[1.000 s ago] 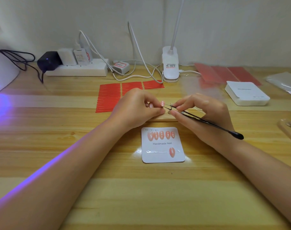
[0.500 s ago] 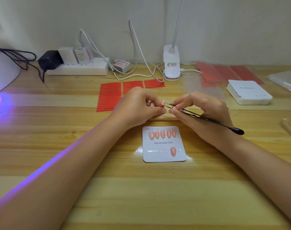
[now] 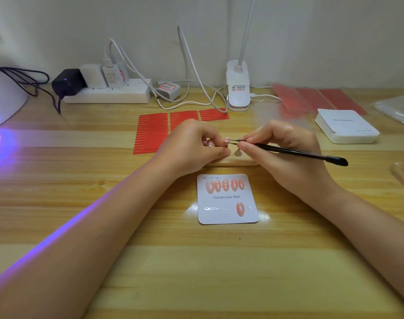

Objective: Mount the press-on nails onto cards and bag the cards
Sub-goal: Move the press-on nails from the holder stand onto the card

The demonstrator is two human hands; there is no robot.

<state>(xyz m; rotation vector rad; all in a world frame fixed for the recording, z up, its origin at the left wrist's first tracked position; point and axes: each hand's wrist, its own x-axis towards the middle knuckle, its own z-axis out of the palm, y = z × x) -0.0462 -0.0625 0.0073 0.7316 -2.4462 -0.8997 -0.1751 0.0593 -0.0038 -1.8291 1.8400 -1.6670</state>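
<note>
Tweezers (image 3: 288,151) in the right hand (image 3: 286,153) stayed closed on the nail (image 3: 227,141) pinched by the left hand (image 3: 191,146); nothing shifted. Card (image 3: 227,199), mid-table, held six nails, so mounting remained unfinished.

From my remote view, I saw only two bare forearms and two bare hands. The left hand (image 3: 191,146) and right hand (image 3: 286,155) wore no gloves, rings, watches or bracelets that I could see. No sleeves reached into view; both forearms were uncovered up to the picture's lower edge. A violet streak of light ran along the outer edge of the left forearm. The fingernails were too small and blurred for me to tell any polish.
</note>
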